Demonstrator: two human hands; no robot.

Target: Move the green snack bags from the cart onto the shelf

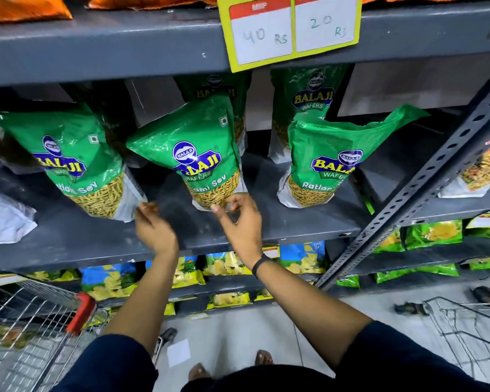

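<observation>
Grey metal shelf point(102, 244) at chest height, three green snack bags standing along its front row, more of the same behind them. Middle bag point(193, 154) leans with its top tilted toward the camera; its lower edge is at the fingers of the right hand point(242, 222), thumb and forefinger curled narrowly against the bag's bottom corner — whether they actually pinch the film or only touch it cannot be told. Left hand point(154, 229) is just beside the bottom corner of the left bag point(77, 165), fingers loosely bent and a little blurred, fingertips near the white gusset; contact cannot be told, and nothing is held in it. Right bag point(320, 162) stands apart from both hands, its top flap folded out to the right. A dark band sits on the right wrist point(262, 265). Above, a yellow price card point(292, 29) hangs from the upper shelf edge, handwritten "40 Rs" and "20 Rs". Orange packets on the shelf over that. Lower shelves carry blue-and-yellow chip bags point(111, 281). Wire cart point(26, 329) with a red handle at lower left — contents blurred, some green and yellow packets showing through the mesh. A second wire cart point(464, 321) at lower right. Perforated steel upright point(425, 176) runs diagonally at right.
</observation>
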